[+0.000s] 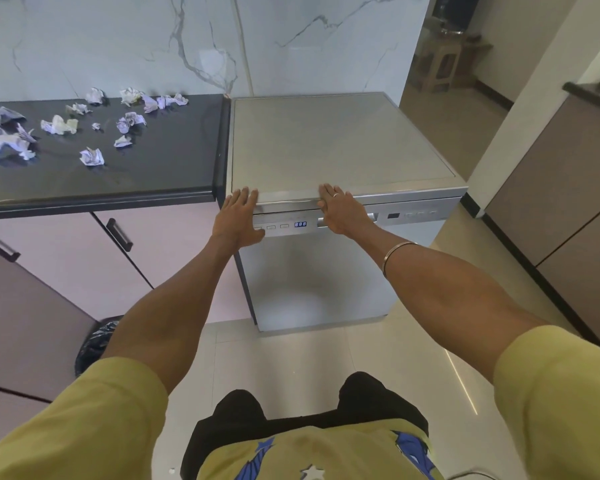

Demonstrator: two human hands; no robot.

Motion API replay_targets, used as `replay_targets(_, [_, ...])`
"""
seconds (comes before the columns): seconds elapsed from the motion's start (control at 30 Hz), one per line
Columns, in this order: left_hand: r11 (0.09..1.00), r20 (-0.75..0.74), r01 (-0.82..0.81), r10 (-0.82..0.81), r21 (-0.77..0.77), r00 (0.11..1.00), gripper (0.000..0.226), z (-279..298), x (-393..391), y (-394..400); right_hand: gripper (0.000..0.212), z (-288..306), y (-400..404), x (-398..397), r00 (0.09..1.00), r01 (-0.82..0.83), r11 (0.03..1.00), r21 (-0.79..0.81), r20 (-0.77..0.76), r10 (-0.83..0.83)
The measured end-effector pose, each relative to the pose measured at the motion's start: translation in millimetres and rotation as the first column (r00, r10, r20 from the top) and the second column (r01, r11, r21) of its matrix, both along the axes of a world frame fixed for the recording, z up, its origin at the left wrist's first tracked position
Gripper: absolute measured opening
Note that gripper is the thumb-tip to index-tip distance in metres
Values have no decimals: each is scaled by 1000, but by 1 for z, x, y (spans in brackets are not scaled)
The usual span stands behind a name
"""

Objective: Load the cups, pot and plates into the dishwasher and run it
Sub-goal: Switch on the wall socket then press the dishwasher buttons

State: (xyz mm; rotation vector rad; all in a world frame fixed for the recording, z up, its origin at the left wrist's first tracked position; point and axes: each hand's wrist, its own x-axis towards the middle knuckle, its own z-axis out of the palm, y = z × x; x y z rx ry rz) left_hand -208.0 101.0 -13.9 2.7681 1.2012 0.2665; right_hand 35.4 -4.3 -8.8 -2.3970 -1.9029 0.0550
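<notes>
**Both hands flat on a closed dishwasher**

Seemingly mid-push, the left hand (239,216) and right hand (340,213) lie with straight fingers against the top front edge of the dishwasher (336,143) at frame center, grasping nothing. Its door is closed and its display (300,224) glows blue (digits read 888). Crumpled paper (91,156) litters the counter (160,161) at upper left.

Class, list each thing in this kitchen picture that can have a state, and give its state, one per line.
dishwasher: door shut
display: lit, showing digits
left hand: open, fingers straight, on the dishwasher's front top edge
right hand: open, flat against the same edge
cabinet doors: shut
paper scraps: crumpled, scattered on the black counter
</notes>
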Motion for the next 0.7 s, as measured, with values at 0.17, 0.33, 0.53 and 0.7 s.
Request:
replay_targets(0.17, [996,65,-33,38,-80,997,69,14,-1,-14,57,12,0,0,1000,-1,995,-96,5,1])
replay_targets(0.33, [996,190,-80,88,-46,978,52,20,0,-24,55,23,-7,-2,1000,15,1000,-3,26,-15])
replay_targets(0.53, [990,179,-105,121,-92,977,52,22,9,-29,46,31,-14,1,996,83,997,7,-45,-83])
replay_targets(0.7, [991,160,-108,119,-78,980,52,25,13,-29,44,30,-16,2,993,103,995,11,-50,-102])
